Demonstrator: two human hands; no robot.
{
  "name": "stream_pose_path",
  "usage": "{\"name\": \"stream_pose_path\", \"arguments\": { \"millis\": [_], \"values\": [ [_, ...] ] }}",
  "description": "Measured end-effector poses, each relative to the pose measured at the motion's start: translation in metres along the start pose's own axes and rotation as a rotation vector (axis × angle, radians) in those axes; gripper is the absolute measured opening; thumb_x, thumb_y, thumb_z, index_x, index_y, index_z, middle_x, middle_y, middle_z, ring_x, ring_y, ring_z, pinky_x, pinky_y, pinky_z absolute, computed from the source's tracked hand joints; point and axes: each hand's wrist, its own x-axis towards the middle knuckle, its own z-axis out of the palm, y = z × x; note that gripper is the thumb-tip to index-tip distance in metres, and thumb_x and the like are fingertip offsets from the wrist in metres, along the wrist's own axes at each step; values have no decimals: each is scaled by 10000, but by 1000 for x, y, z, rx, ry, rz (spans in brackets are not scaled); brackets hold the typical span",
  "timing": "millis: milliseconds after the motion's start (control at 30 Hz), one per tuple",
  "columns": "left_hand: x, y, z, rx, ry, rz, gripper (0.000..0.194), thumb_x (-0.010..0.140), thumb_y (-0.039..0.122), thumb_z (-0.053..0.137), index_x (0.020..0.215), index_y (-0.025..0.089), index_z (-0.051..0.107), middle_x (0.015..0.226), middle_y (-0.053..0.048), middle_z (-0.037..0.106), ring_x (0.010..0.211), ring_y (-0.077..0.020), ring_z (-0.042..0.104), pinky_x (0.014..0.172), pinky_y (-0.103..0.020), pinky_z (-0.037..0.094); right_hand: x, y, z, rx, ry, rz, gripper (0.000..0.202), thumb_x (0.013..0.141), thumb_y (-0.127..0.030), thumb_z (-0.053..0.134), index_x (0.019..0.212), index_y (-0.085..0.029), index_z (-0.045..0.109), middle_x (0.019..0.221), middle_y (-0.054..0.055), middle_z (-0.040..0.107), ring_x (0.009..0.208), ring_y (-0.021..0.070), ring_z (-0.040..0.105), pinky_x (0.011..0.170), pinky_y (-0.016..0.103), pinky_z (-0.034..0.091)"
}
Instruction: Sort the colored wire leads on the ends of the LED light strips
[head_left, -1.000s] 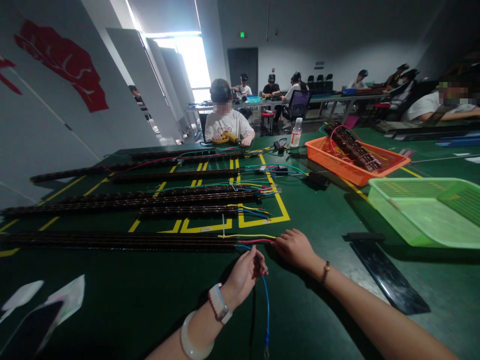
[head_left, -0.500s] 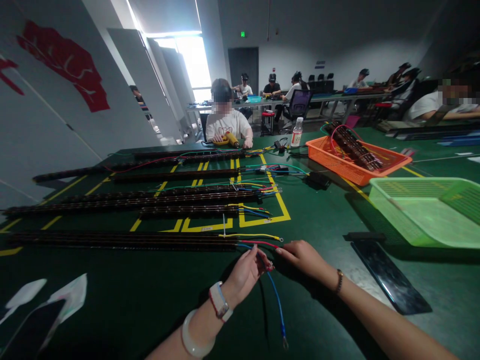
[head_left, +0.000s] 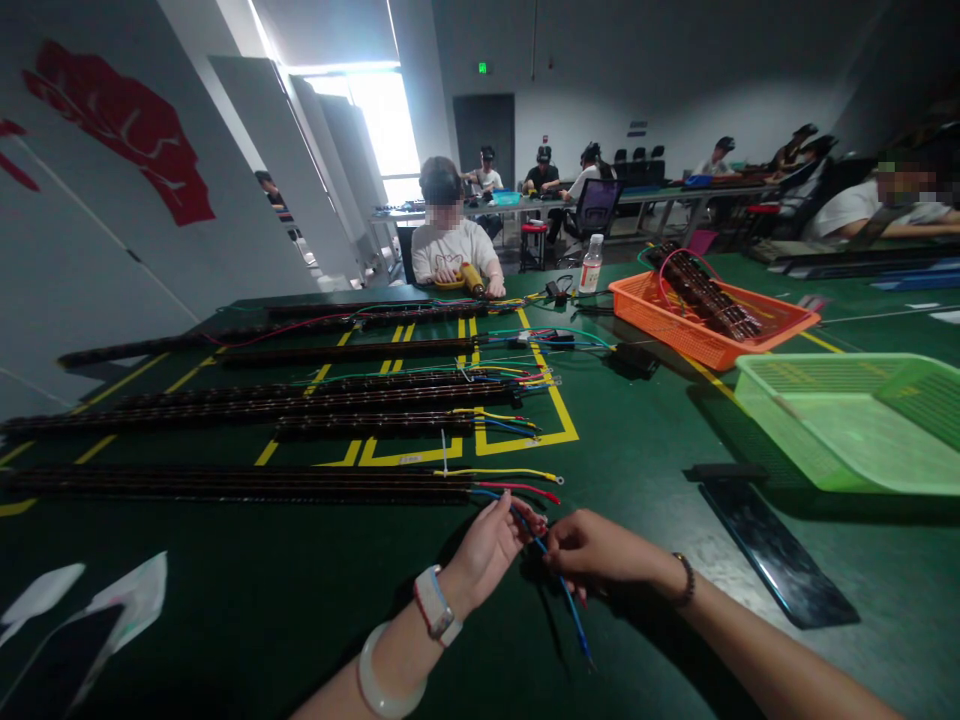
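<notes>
Green table (head_left: 300, 590) | dark bundles (head_left: 247, 486) | yellow tape (head_left: 495, 448) | orange basket (head_left: 667, 334) | light-green basket (head_left: 855, 474) | bottle (head_left: 591, 267) | black slab (head_left: 780, 552)

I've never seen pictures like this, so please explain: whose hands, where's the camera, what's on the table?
They belong to one person; there's no robot. Every picture comes from a camera worn on that person's head, looking forward and down. The left hand holds a thin blue wire, and the right hand seems to pinch it nearer its free end. On the dark green tabletop are long, dark bundled strips with coloured wires, an orange plastic basket and a light green plastic basket.
</notes>
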Motion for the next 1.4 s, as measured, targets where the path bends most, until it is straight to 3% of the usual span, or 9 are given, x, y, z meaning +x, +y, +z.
{"name": "stream_pose_path", "arguments": {
  "millis": [167,300,400,533,667,867,1100,1267,1400],
  "values": [
    [2,2,1,-29,-61,-19,291,884,343,497,900,81,622,968,-153,659,938,-216,619,926,-377,420,4,9,-7,111,84,37,166,830,-332,458,751,-185,459,542,-32,589,436,107,564,403,194,438],
    [1,2,3,-28,-41,-61,297,895,338,472,919,74,605,1016,-182,656,969,-235,622,943,-400,415,7,14,-15,41,255,-2,294,850,-465,451,760,-186,473,442,-79,440,331,74,405,332,179,324],
    [-1,2,4,13,-34,-52,289,887,360,479,861,93,587,925,-173,679,881,-232,649,885,-400,443,8,14,-20,-34,316,-26,355,839,-517,463,730,-180,486,465,-78,388,369,62,343,346,179,258],
    [-4,3,4,144,-80,-89,360,869,455,470,747,125,543,784,-153,688,710,-210,659,700,-335,472,8,14,-21,-281,343,-42,376,845,-486,463,658,-164,517,515,-40,441,449,70,353,416,197,261],
    [-7,4,5,287,-122,-83,454,832,552,467,659,137,525,680,-127,676,576,-185,631,513,-254,395,9,14,-18,-494,329,-50,382,864,-428,439,640,-154,583,538,-9,510,472,83,374,460,218,267],
    [-10,5,9,327,-125,-52,452,825,556,472,654,141,532,646,-111,671,546,-173,616,482,-240,363,8,10,-12,-685,398,-11,412,875,-426,425,623,-168,626,524,24,543,448,96,383,460,241,239],
    [-9,4,4,345,-140,-48,446,839,548,450,666,144,524,645,-100,664,544,-160,607,489,-234,353,2,9,-29,-643,469,21,493,872,-543,396,624,-168,597,529,15,543,444,99,393,447,237,243],
    [-8,2,1,339,-157,-23,435,843,547,442,690,146,517,650,-87,661,568,-160,615,508,-235,366,1,-3,-41,-599,637,-105,416,888,-493,409,691,-169,581,628,9,587,562,125,493,511,229,323],
    [-10,3,4,339,-131,-25,447,829,557,459,657,147,506,609,-80,651,553,-162,607,510,-239,366,12,-8,-42,-581,710,-282,271,893,-379,449,855,-167,614,844,47,628,764,159,569,696,265,432]
  ]
}}
